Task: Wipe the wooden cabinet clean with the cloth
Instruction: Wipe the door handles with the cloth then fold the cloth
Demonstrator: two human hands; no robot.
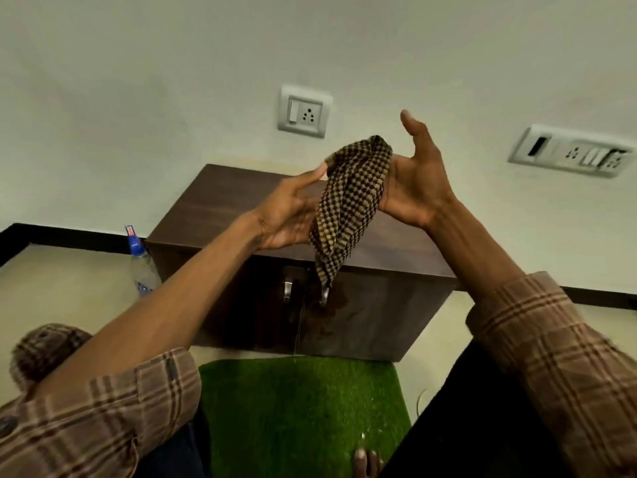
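A brown-and-black checked cloth (348, 201) hangs bunched between my two raised hands, its tail dangling in front of the cabinet's doors. My left hand (286, 215) touches its left side with straight fingers. My right hand (417, 181) carries its right side on an open palm, thumb pointing up; its fingers are hidden behind the cloth. Below the hands stands the dark wooden cabinet (213, 208) against the wall, with two metal door handles (287, 288) and wet-looking smears on the right door.
A plastic bottle (139, 260) with a blue cap stands on the floor left of the cabinet. A green grass-like mat (303, 408) lies in front of it. Wall sockets (305, 112) sit above the cabinet, and a switch panel (572, 151) is at the right.
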